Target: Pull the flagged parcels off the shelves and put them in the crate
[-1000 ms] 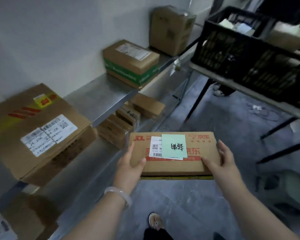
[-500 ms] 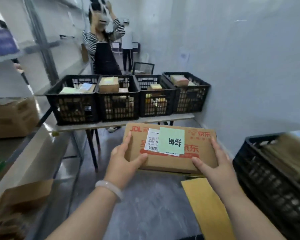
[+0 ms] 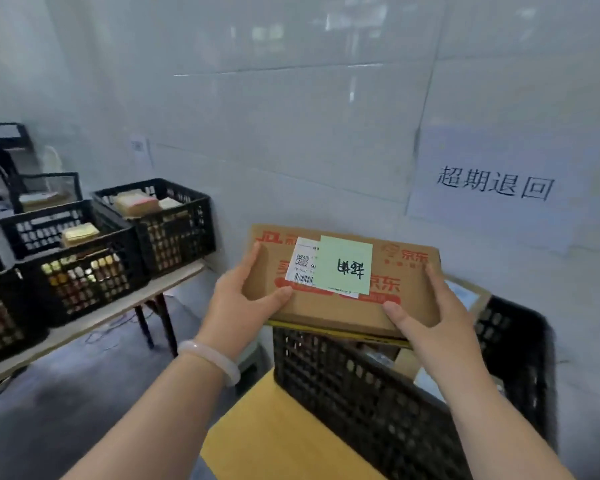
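Cardboard JD parcel [image 3: 333, 306] w/ green note [image 3: 345, 264], centre frame, gripped by left hand [image 3: 238, 303] & right hand [image 3: 426, 315] above black crate [image 3: 378, 403].

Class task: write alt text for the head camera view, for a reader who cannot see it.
A person's left hand and right hand hold a flat cardboard parcel with a green note on top, over a black crate containing other parcels. More black crates stand on a table to the left; a paper sign hangs on the white wall.

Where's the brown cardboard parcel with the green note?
The brown cardboard parcel is central in the head view, between left hand and right hand, above the black plastic crate.
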